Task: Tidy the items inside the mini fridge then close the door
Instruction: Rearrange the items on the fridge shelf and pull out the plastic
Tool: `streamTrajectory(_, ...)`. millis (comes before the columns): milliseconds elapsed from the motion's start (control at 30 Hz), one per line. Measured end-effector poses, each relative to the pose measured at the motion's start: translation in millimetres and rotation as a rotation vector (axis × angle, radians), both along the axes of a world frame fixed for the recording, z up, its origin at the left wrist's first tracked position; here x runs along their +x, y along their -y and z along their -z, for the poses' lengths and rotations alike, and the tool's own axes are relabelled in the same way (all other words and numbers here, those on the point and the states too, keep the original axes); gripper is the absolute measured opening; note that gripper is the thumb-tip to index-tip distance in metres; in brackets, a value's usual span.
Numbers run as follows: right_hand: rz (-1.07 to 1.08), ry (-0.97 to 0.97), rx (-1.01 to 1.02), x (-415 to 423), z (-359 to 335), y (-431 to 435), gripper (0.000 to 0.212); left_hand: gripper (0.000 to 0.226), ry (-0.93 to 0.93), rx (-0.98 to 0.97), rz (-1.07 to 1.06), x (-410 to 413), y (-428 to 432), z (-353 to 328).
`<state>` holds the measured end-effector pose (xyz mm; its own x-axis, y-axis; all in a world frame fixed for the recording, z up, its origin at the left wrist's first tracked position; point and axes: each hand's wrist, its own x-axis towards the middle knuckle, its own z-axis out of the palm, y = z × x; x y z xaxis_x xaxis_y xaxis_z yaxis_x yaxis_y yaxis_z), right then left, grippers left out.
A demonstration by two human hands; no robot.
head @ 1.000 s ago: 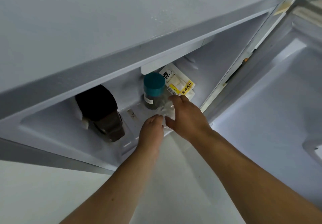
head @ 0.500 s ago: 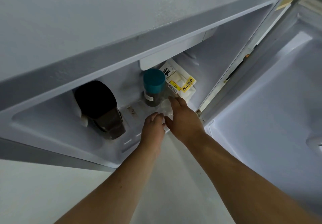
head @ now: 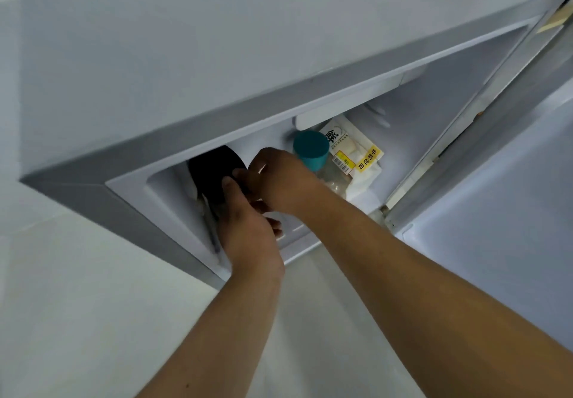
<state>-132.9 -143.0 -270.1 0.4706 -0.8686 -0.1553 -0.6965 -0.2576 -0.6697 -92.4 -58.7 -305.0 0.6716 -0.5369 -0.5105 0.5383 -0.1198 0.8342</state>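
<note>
Both hands are wrapping around the black-lidded jar (head: 214, 171) at the mini fridge's (head: 173, 199) left side: left hand (head: 248, 227) low, right hand (head: 279, 177) high. The teal-capped bottle (head: 311, 149) and bread packet (head: 356, 152) are sitting to the right, door (head: 496, 211) hanging open.

Teal-capped bottle (head: 311, 149) and bread bag (head: 356, 155) crowd the fridge's right corner

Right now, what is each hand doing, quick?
Left hand: closed around the dark jar, gripping its lower side.
Right hand: fingers curled at the jar's lid edge; a firm grip cannot be told.
</note>
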Motion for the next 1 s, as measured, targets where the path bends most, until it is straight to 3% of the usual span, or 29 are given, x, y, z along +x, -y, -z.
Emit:
streamTrajectory(200, 0.034, 0.048, 0.032, -3, 3, -7, 0.045, 0.037, 0.023, 0.078, 0.023, 4, 5, 1)
streamTrajectory(367, 0.134, 0.163, -0.028, -32, 0, -10, 0.036, 0.028, 0.057, 0.002, 0.145, -12, 2, -6)
streamTrajectory(467, 0.213, 0.123, -0.003, -56, -2, 0, 0.029, 0.03, 0.053, -0.009, 0.271, -25, 11, -10)
streamTrajectory(600, 0.184, -0.006, 0.036, -70, 4, 14, 0.034, 0.038, 0.019, 0.065, 0.425, -32, 20, 5)
streamTrajectory(733, 0.155, -0.214, 0.067, -58, 36, 19, 0.034, 0.036, 0.009, 0.152, 0.41, -23, 12, 38)
streamTrajectory(867, 0.213, -0.284, 0.097, -44, 68, 21, 0.027, 0.01, 0.049, 0.2, 0.372, -7, -5, 67)
streamTrajectory(1000, 0.279, -0.266, 0.07, -33, 78, 19, 0.024, 0.044, 0.165, 0.158, 0.473, -8, -11, 83)
